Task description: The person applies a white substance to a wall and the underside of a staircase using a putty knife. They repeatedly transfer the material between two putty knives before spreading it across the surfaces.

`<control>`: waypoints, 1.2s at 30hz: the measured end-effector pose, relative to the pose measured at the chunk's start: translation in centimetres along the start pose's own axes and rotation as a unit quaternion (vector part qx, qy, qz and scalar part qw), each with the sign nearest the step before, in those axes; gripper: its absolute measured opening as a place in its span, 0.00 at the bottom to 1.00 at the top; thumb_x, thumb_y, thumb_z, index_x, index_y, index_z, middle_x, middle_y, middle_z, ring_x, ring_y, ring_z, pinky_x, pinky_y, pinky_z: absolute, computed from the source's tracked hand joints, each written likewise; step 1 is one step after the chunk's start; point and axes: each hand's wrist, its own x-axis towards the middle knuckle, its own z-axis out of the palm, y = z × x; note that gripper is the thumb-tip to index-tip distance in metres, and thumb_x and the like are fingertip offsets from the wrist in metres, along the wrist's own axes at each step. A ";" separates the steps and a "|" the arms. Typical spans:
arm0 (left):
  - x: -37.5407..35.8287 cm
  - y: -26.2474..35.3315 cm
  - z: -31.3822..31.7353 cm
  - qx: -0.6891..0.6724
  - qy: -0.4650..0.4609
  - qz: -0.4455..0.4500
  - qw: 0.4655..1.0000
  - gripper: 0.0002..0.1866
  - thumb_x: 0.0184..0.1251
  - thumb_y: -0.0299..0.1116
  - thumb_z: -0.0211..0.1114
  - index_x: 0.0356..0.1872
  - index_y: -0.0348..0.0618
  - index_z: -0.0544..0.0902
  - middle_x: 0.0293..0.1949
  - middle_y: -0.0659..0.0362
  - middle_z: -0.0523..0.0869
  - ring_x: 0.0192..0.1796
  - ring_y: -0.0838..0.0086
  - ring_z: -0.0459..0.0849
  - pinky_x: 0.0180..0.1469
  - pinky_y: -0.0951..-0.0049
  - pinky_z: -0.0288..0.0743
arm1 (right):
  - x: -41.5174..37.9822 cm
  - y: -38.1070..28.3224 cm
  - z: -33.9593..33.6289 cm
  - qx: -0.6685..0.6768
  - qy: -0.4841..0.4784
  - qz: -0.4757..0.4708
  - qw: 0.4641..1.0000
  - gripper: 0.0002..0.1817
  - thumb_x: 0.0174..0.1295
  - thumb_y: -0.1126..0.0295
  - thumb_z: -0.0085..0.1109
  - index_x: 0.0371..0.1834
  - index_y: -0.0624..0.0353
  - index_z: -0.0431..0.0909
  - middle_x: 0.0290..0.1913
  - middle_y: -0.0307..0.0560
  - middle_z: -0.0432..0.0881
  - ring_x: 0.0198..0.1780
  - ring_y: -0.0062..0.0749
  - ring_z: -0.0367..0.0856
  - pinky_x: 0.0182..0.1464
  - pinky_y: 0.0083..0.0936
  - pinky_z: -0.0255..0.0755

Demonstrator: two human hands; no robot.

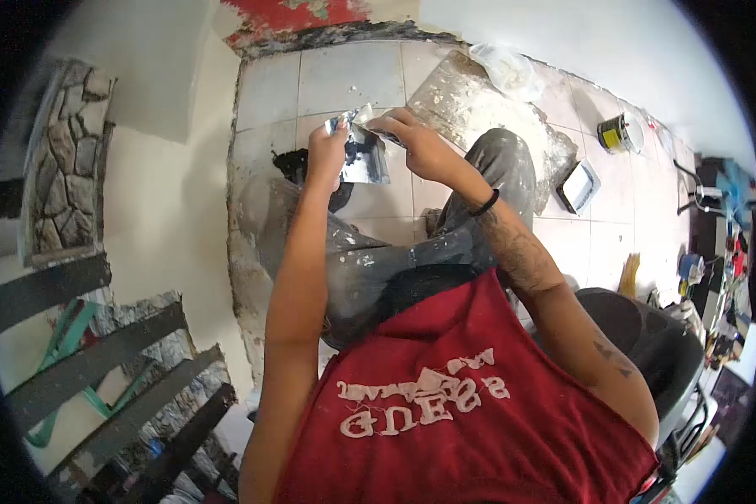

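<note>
On your red shirt [470, 420] there are white letters, just below your black waistband. You see them upside down from up here, so they are hard to read. They look like "GUESS", but you cannot be sure of every letter. Above the big letters on the shirt there is a smaller row of white marks, too broken to read. The small can [617, 133], far from the shirt on the floor, has a yellow label, but its words are too tiny to read.
</note>
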 end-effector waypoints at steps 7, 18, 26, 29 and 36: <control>0.0 -0.6 -0.5 0.097 0.074 0.035 0.992 0.13 0.63 0.31 0.57 0.35 0.27 0.80 0.25 0.54 0.81 0.26 0.72 0.74 0.30 0.67 0.68 | 0.3 1.4 3.1 0.026 -0.020 -0.018 0.999 0.37 0.38 0.93 0.40 0.56 0.54 0.72 0.51 0.54 0.72 0.55 0.52 0.72 0.55 0.34 0.68; 1.6 0.9 -3.4 -0.227 0.115 -0.012 0.967 0.09 0.66 0.30 0.58 0.37 0.33 0.79 0.29 0.56 0.82 0.26 0.70 0.83 0.27 0.66 0.79 | -1.8 -1.2 -1.8 0.119 -0.197 -0.109 0.967 0.37 0.36 0.93 0.40 0.56 0.61 0.72 0.54 0.54 0.75 0.59 0.44 0.72 0.61 0.32 0.64; 0.1 0.5 -1.7 -0.381 -0.089 -0.111 0.914 0.08 0.65 0.28 0.56 0.42 0.38 0.78 0.36 0.58 0.83 0.40 0.69 0.84 0.44 0.64 0.80 | -0.6 -1.4 -5.8 0.355 0.061 0.046 0.932 0.37 0.41 0.93 0.48 0.60 0.56 0.68 0.55 0.42 0.74 0.59 0.30 0.70 0.61 0.25 0.64; 0.2 -0.8 -1.4 -0.390 -0.113 -0.072 0.911 0.08 0.64 0.27 0.56 0.42 0.38 0.78 0.37 0.58 0.83 0.41 0.69 0.84 0.46 0.65 0.79 | -0.3 -1.5 -3.2 0.219 0.073 -0.014 0.973 0.36 0.42 0.93 0.47 0.59 0.55 0.67 0.59 0.44 0.68 0.61 0.34 0.68 0.62 0.25 0.62; 0.7 -1.3 -1.7 -0.415 -0.076 -0.083 0.903 0.12 0.62 0.25 0.55 0.45 0.32 0.78 0.40 0.52 0.84 0.41 0.64 0.85 0.46 0.64 0.80 | -1.8 2.6 -0.5 -0.046 -0.026 0.001 0.999 0.38 0.41 0.93 0.40 0.60 0.54 0.66 0.58 0.55 0.66 0.63 0.56 0.64 0.61 0.37 0.64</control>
